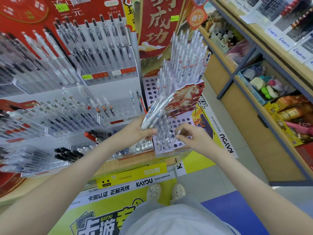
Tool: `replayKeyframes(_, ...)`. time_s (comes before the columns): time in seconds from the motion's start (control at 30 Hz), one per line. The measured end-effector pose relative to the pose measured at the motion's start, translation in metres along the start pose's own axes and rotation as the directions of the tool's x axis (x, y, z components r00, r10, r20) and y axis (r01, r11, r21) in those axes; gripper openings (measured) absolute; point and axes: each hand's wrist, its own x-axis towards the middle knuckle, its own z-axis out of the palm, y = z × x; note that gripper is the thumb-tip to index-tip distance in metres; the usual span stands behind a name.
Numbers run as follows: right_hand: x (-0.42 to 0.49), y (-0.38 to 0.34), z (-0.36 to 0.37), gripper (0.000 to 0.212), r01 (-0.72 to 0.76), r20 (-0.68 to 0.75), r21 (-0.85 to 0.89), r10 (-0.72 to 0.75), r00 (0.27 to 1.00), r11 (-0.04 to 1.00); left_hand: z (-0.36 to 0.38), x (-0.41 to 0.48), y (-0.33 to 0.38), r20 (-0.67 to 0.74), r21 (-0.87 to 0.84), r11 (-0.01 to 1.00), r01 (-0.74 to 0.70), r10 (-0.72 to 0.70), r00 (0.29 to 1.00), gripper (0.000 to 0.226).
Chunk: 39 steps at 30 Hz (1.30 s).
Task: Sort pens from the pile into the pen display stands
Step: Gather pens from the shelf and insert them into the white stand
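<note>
**At the shop pen racks: one pen poised over the lower tier**

Far left, clear acrylic tiered racks [55, 119] stand stocked with black-and-clear pens; I leave them alone.

- My left hand [144, 131] is wrapped round a bundle of white-barrelled plastic pens [158, 108]. Its long axis runs up and to the right, out over the stand.
- Just right of that fist sits the tiered lilac cardboard stand punched with round holes [169, 154], partly filled.
- My right hand [193, 138] pinches the top of a slim white pen [178, 132]. The pen is roughly upright among those already seated; blur hides whether it is fully home.
- Empty holes [183, 119] lie directly beyond the right fingertips, so I judge that hand the nearer for seating.

Writing: the red banner [157, 28] reads "成功", the white floor strip [144, 183] "KAYOU" and "KAYOU ANIMATION". Far right, the shelf labels [298, 55] read "PILOT".
</note>
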Motion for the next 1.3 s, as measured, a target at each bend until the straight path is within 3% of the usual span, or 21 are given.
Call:
replayKeyframes(0.1,0.002,0.0,0.007,0.011,-0.036,0.078,-0.093,0.043,0.996,0.995,0.0,0.0,-0.003,-0.004,0.021,1.0,0.017,-0.017,1.0,0.024)
replayKeyframes(0.33,0.005,-0.007,0.013,0.03,-0.076,0.074,-0.197,0.092,0.993,0.977,0.001,0.003,-0.009,0.022,0.019,0.999,0.033,-0.033,0.999,0.032)
replayKeyframes(0.47,0.006,-0.008,0.014,0.033,-0.03,0.121,-0.274,0.065,0.991,0.961,0.0,0.004,-0.009,0.034,0.023,0.999,0.029,-0.03,0.999,0.037)
replayKeyframes(0.6,0.008,-0.006,0.01,0.031,-0.08,0.126,-0.274,0.118,0.985,0.958,-0.002,0.001,-0.005,0.055,0.003,1.0,0.021,-0.021,0.998,0.031)
replayKeyframes(0.67,0.01,-0.011,0.003,0.03,-0.084,0.054,-0.156,0.093,0.994,0.984,-0.003,-0.001,-0.002,0.078,-0.018,1.0,0.021,-0.02,0.997,0.025)
replayKeyframes(0.77,0.012,-0.029,-0.01,0.026,-0.032,-0.099,0.174,0.049,0.994,0.984,-0.001,-0.002,0.006,0.139,-0.043,0.999,0.023,-0.017,0.99,0.018)
replayKeyframes(0.9,0.018,-0.048,-0.009,0.024,-0.046,-0.024,0.502,0.067,0.997,0.864,0.007,0.002,0.017,0.242,-0.104,0.994,0.024,0.002,0.97,0.013)
replayKeyframes(1.0,0.019,-0.051,-0.008,0.017,-0.031,-0.081,0.555,0.091,0.993,0.831,0.011,0.006,0.021,0.256,-0.12,0.993,0.019,0.012,0.967,0.013)
replayKeyframes(1.17,0.015,-0.051,-0.012,0.029,-0.003,-0.137,0.698,0.137,0.981,0.716,0.012,0.016,0.021,0.177,-0.131,0.991,-0.001,0.025,0.984,0.016)
replayKeyframes(1.3,0.015,-0.058,-0.007,0.012,0.014,-0.217,0.564,0.132,0.967,0.826,0.015,0.019,0.02,0.189,-0.08,0.996,-0.037,0.052,0.981,0.025)
